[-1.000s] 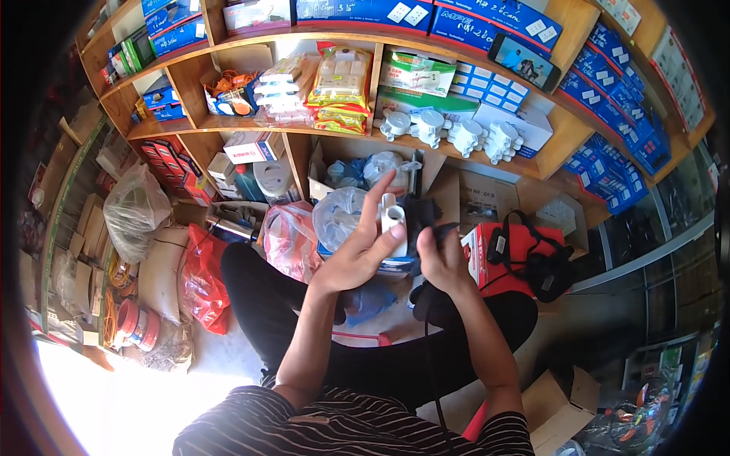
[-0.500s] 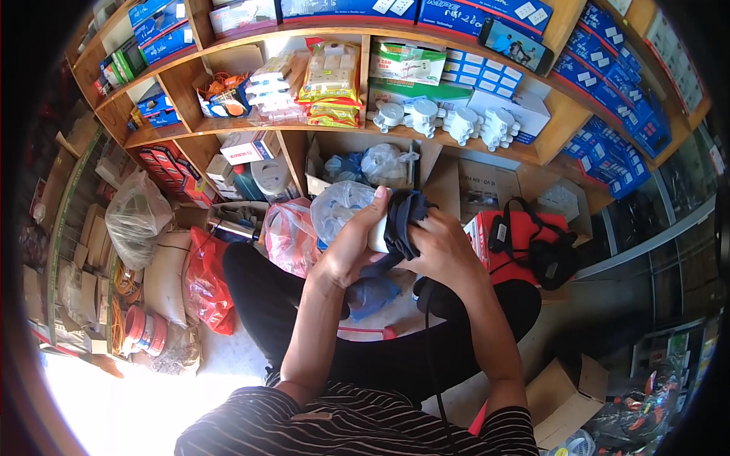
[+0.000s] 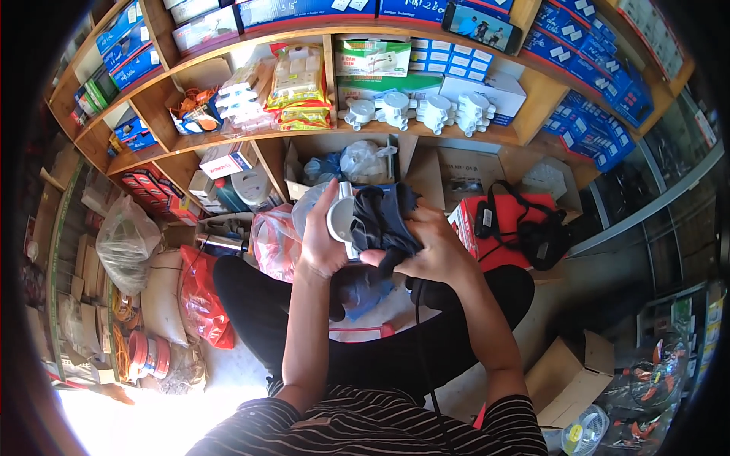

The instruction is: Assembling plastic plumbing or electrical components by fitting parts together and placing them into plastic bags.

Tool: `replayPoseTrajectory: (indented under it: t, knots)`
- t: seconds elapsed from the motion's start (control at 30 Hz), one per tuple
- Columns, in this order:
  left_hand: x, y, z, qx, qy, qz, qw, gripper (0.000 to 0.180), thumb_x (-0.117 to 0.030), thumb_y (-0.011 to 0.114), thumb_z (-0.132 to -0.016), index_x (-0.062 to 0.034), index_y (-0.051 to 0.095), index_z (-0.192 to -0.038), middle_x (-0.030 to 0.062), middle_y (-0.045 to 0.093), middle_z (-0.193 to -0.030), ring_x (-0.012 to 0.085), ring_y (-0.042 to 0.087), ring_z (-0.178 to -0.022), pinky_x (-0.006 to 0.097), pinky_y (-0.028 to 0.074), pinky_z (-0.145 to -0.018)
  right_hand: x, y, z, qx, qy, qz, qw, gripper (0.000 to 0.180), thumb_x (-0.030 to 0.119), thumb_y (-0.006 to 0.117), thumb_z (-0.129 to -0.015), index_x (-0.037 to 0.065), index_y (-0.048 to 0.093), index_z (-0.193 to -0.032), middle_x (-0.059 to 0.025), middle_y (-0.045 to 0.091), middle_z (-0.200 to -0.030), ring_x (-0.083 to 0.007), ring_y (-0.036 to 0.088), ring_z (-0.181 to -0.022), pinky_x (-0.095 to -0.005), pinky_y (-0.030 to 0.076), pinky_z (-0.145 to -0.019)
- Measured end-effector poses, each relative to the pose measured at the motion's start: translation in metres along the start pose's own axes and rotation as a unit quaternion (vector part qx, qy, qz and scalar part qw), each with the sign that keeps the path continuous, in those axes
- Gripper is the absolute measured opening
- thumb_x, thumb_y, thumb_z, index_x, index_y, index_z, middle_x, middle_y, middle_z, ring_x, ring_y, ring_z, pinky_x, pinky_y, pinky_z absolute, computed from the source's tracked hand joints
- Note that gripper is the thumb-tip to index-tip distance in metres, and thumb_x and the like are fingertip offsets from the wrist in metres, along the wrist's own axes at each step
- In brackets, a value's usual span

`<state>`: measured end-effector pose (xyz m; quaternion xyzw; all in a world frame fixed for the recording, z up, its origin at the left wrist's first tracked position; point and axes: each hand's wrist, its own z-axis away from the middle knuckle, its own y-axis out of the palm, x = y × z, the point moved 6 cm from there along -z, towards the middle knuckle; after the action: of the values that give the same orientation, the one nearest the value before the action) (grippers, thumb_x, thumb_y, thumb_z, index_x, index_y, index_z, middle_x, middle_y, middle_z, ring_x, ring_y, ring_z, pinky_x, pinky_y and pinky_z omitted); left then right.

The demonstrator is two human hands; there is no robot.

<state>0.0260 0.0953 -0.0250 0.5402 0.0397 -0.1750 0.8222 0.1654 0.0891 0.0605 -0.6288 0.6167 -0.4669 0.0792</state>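
My left hand (image 3: 322, 242) grips a round white plastic fitting (image 3: 341, 218) held up in front of me. My right hand (image 3: 430, 248) presses a dark cloth (image 3: 384, 216) against that fitting, the fingers closed around the bunched fabric. Both hands meet at chest height above my lap, and my legs in black trousers (image 3: 262, 311) are folded below. A thin black cord (image 3: 419, 334) hangs down from under my right hand.
Wooden shelves (image 3: 319, 129) ahead hold white junction boxes (image 3: 426, 112), packets and blue boxes. A red box with black straps (image 3: 508, 228) sits at right, red and clear plastic bags (image 3: 199, 296) at left, an open cardboard box (image 3: 566, 372) at lower right.
The fitting and cloth have been brought together between both hands and raised slightly; my left fingers, earlier spread, now wrap the white fitting while the right hand rubs cloth over it.
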Motion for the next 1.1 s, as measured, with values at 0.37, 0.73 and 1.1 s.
replayPoseTrajectory:
  t: [0.37,0.73,1.1]
  knots:
    - [-0.003,-0.007,0.025,0.192,0.036,-0.269,0.943,0.076,-0.068,0.038,-0.102,-0.0064,0.049,-0.146,0.0100,0.064,-0.131,0.0227,0.063,-0.121,0.039,0.052,-0.101,-0.002,0.014,-0.002,-0.068,0.002,0.072,0.995,0.050,0.032,0.092,-0.066,0.002,0.070,-0.100,-0.0146,0.066,-0.098,-0.0374,0.065,-0.091,-0.0450,0.053,-0.081]
    - [0.008,-0.025,0.003,0.255,0.094,-0.224,0.936,0.083,-0.061,0.069,-0.090,0.0016,0.050,-0.142,0.0052,0.062,-0.128,0.0147,0.060,-0.111,0.032,0.046,-0.097,-0.016,0.012,0.004,-0.136,0.005,0.061,0.989,0.035,0.025,0.088,-0.066,0.005,0.071,-0.089,-0.0127,0.066,-0.091,-0.0359,0.064,-0.087,-0.0431,0.051,-0.076]
    - [-0.014,-0.041,-0.002,0.119,0.194,-0.309,0.923,0.057,-0.047,0.064,-0.100,-0.0029,0.052,-0.134,0.0083,0.066,-0.122,0.0186,0.064,-0.112,0.038,0.047,-0.102,0.002,-0.015,-0.005,-0.261,-0.016,-0.001,0.965,0.030,0.012,0.083,-0.080,-0.004,0.071,-0.102,-0.0139,0.074,-0.097,-0.0267,0.073,-0.084,-0.0360,0.056,-0.076]
